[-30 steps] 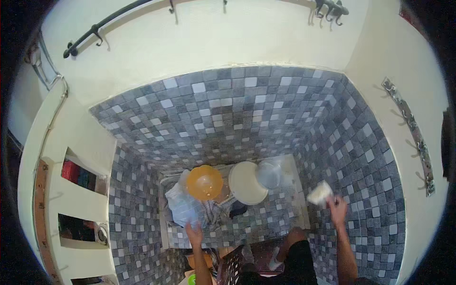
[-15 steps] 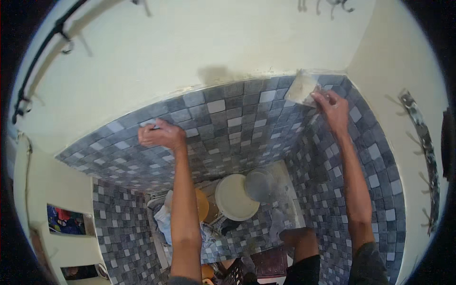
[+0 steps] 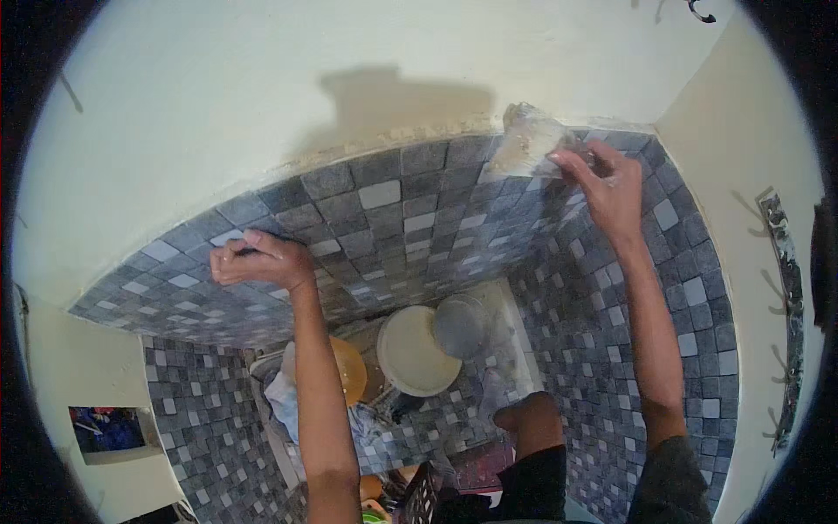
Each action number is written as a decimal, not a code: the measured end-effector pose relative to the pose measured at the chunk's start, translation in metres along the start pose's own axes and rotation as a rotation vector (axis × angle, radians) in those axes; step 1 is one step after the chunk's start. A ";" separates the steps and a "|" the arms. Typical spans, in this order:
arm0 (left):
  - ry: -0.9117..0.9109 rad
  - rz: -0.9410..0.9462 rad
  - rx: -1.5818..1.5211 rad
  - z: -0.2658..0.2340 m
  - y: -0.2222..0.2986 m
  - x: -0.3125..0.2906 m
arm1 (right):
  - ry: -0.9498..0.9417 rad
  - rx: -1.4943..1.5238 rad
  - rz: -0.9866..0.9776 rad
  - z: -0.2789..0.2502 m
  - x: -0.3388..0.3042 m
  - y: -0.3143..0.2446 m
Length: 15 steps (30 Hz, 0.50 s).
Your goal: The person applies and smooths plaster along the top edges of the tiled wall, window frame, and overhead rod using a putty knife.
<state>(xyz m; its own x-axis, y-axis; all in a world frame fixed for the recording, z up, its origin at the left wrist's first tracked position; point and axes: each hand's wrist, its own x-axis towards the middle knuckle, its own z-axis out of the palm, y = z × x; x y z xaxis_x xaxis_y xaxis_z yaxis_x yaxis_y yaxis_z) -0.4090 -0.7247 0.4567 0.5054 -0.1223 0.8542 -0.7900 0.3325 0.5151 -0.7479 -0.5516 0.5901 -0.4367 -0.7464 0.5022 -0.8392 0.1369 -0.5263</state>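
Note:
My right hand (image 3: 611, 188) pinches the edge of a clear plastic bag (image 3: 528, 144) between thumb and fingers. Pale, creamy stuff shows inside the bag. It hangs in front of the top row of wall tiles, just under the painted wall. Further left, my left hand (image 3: 260, 262) is curled in front of the tiled wall (image 3: 419, 227). Its fingers are folded in with the thumb over them, and whatever they may hold is hidden.
Below stand a large whitish round tub (image 3: 419, 354), a grey round container (image 3: 460, 326) and a yellow-orange basin (image 3: 345, 371). Light cloth (image 3: 284, 406) lies beside the basin. A hook rack (image 3: 781, 306) hangs on the right wall, and a recess (image 3: 106, 430) opens at left.
The view has shifted closer to the wall. My right hand has brought the bag a little left along the tile edge; my left hand, still curled, sits lower and further left.

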 end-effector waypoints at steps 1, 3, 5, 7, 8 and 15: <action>0.020 0.027 -0.008 -0.001 0.004 0.000 | -0.019 0.026 -0.028 -0.003 0.001 -0.002; -0.001 -0.011 -0.029 -0.002 0.001 -0.002 | 0.034 0.088 -0.015 -0.008 0.000 0.011; -0.016 -0.045 -0.047 -0.002 -0.002 -0.003 | 0.134 0.184 -0.020 -0.003 -0.004 0.011; 0.009 -0.005 0.007 0.000 -0.004 -0.003 | 0.104 0.049 -0.046 0.005 -0.004 -0.003; 0.002 -0.012 0.006 0.000 -0.001 -0.004 | 0.075 -0.093 -0.068 0.004 -0.004 -0.015; 0.064 0.135 0.107 0.009 -0.043 -0.009 | 0.041 0.163 -0.014 -0.015 -0.002 -0.015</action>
<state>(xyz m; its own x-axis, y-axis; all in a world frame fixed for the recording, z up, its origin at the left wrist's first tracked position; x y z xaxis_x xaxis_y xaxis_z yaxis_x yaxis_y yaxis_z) -0.3825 -0.7467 0.4276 0.4108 -0.0229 0.9114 -0.8827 0.2403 0.4039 -0.7391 -0.5424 0.6077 -0.4407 -0.7198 0.5364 -0.7834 0.0166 -0.6213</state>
